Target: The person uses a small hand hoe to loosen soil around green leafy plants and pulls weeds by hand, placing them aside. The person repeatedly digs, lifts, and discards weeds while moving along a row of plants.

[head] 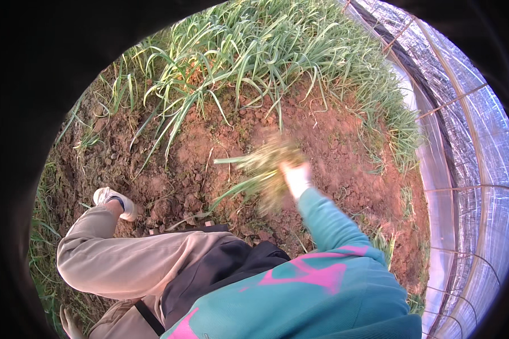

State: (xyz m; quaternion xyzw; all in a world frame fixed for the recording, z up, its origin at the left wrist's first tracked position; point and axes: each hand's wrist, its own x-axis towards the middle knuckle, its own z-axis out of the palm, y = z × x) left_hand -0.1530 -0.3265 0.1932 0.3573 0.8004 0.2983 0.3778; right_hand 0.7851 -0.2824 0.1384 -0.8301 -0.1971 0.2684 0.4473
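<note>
My right hand (296,174), at the end of a teal sleeve, is closed around a motion-blurred bunch of yellow-green plants (269,171) above reddish soil. Long green leaves stick out of the bunch towards the left. At the lower left edge of the picture, my left hand (69,324) is partly visible beside a trouser leg, its fingers apart and nothing seen in them. Beyond my right hand, long-leaved green plants (254,55) grow thickly.
Clumpy bare soil (322,144) lies around my right hand. A shoe (115,202) stands on the soil at the left, near loose green tufts (87,142). Along the right side runs translucent plastic sheeting (471,169) over thin curved ribs. A low dark-edged seat or board shows by my thigh.
</note>
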